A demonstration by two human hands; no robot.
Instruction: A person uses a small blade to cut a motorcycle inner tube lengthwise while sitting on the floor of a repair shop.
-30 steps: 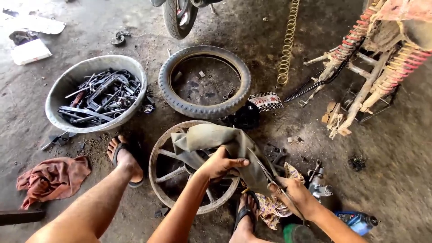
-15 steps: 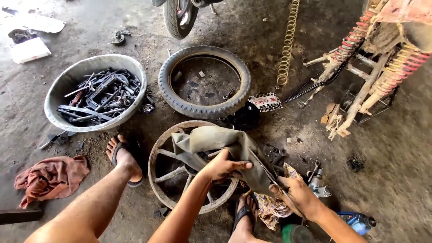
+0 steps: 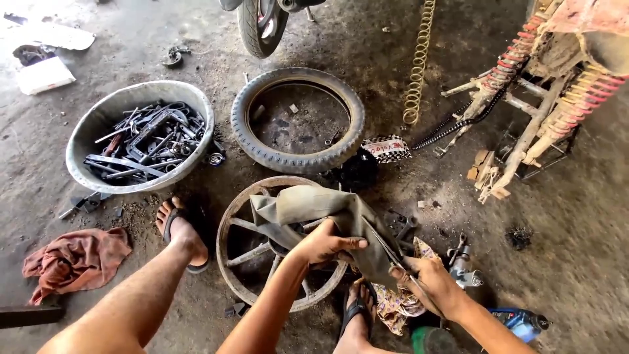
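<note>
A limp grey-green rubber inner tube (image 3: 314, 208) is gripped by the left hand (image 3: 325, 244), fingers closed over a fold of it, while the right hand (image 3: 427, 283) is clamped on the tube's lower edge beside a patterned cloth (image 3: 400, 303). The tube is draped across a rusty spoked wheel rim (image 3: 239, 226) laid flat on the dirty concrete floor (image 3: 576, 249). A sandalled left foot (image 3: 180, 231) is planted just beside the rim (a crumpled reddish rag (image 3: 77, 259) lies further left). Beyond, a worn black tyre (image 3: 298, 119) is seen flat on the floor, near a dented metal basin (image 3: 92, 124) filled with dark tools and parts.
</note>
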